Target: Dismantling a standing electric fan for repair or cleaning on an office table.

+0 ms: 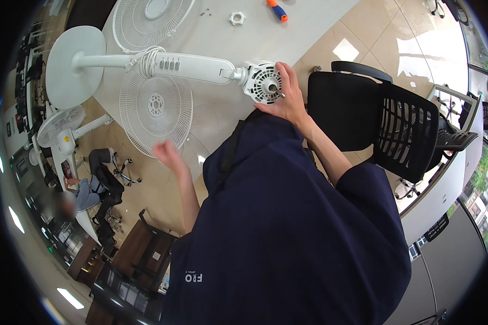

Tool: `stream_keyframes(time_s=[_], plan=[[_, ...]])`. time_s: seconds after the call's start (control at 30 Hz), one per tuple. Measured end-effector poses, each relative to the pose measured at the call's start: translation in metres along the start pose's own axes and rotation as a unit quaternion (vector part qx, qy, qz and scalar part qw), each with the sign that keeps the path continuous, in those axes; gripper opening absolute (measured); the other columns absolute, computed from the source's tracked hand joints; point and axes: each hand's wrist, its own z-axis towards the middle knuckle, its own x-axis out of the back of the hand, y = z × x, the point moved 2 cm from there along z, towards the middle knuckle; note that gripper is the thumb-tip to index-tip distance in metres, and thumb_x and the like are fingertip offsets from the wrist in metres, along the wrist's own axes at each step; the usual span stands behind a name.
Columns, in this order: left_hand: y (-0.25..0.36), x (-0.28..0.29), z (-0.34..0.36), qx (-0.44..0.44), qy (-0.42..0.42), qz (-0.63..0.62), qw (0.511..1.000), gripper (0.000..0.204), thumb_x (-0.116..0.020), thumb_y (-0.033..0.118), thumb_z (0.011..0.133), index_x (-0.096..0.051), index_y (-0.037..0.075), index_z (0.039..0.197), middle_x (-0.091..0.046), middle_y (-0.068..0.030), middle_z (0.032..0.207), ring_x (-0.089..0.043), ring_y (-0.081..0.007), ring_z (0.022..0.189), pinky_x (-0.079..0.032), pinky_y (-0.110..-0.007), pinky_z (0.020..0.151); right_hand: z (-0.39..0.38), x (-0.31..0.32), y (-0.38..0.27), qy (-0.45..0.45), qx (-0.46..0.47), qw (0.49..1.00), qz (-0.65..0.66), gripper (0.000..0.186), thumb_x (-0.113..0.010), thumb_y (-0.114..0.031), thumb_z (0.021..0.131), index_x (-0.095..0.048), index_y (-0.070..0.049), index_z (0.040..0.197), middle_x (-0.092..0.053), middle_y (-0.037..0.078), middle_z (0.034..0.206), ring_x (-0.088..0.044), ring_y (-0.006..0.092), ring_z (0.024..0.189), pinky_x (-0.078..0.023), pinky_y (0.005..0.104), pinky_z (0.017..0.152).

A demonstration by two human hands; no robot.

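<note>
A white pedestal fan [195,70] lies on its side across the table, its round base [73,67] at the left and a coiled cord [149,61] around its column. My right hand [290,103] is closed around the slotted motor housing [264,81] at the fan's near-right end, where a metal shaft [278,92] sticks out. My left hand [169,155] hangs beside the rim of a white round fan grille [171,122], smeared by motion, so its fingers do not show clearly. Another fan grille [141,32] lies beyond the column.
On the table [303,32] lie a white plastic ring nut [237,18], an orange-and-blue handle [278,11] and several tiny dark parts [205,12]. A black office chair [341,108] stands close on the right. At the left, a seated person [87,192] is near another white fan [65,130].
</note>
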Motion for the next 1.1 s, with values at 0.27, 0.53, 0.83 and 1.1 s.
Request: stream_keyframes(time_s=[0.27, 0.53, 0.83, 1.1], plan=[[0.130, -0.171, -0.062, -0.203, -0.421, 0.178, 0.866, 0.050, -0.063, 0.030, 0.085, -0.053, 0.008, 0.129, -0.062, -0.0059, 0.080, -0.058, -0.0189, 0.062, -0.048, -0.031, 0.062, -0.002, -0.002, 0.002, 0.008, 0.001, 1.000, 0.012, 0.106, -0.087, -0.033, 0.050, -0.034, -0.001, 0.136, -0.041, 0.019, 0.132, -0.048, 0.0365, 0.117, -0.048, 0.0414, 0.093], [0.119, -0.190, -0.061, -0.200, -0.453, 0.222, 0.840, 0.064, -0.065, 0.040, 0.084, -0.045, 0.012, 0.138, -0.069, -0.0085, 0.077, -0.066, -0.0228, 0.067, -0.049, -0.034, 0.064, -0.004, -0.002, 0.002, 0.008, -0.014, 0.999, 0.028, 0.106, -0.087, -0.034, 0.050, -0.035, -0.001, 0.136, -0.042, 0.019, 0.133, -0.045, 0.0366, 0.120, -0.045, 0.0417, 0.095], [0.116, -0.193, -0.069, -0.196, -0.428, 0.225, 0.853, 0.063, -0.066, 0.042, 0.082, -0.046, 0.013, 0.134, -0.069, -0.0057, 0.075, -0.068, -0.0264, 0.070, -0.050, -0.038, 0.062, -0.003, 0.000, 0.001, -0.007, -0.002, 1.000, 0.004, 0.107, -0.088, -0.032, 0.051, -0.033, -0.001, 0.138, -0.038, 0.020, 0.134, -0.046, 0.0375, 0.120, -0.048, 0.0427, 0.093], [0.120, -0.193, -0.072, -0.224, -0.408, 0.259, 0.847, 0.058, -0.066, 0.040, 0.082, -0.047, 0.013, 0.130, -0.068, -0.0061, 0.074, -0.067, -0.0282, 0.069, -0.050, -0.040, 0.061, -0.004, 0.001, 0.003, -0.015, -0.003, 0.999, 0.035, 0.110, -0.089, -0.032, 0.050, -0.031, 0.000, 0.139, -0.038, 0.021, 0.135, -0.041, 0.0388, 0.123, -0.043, 0.0434, 0.098]])
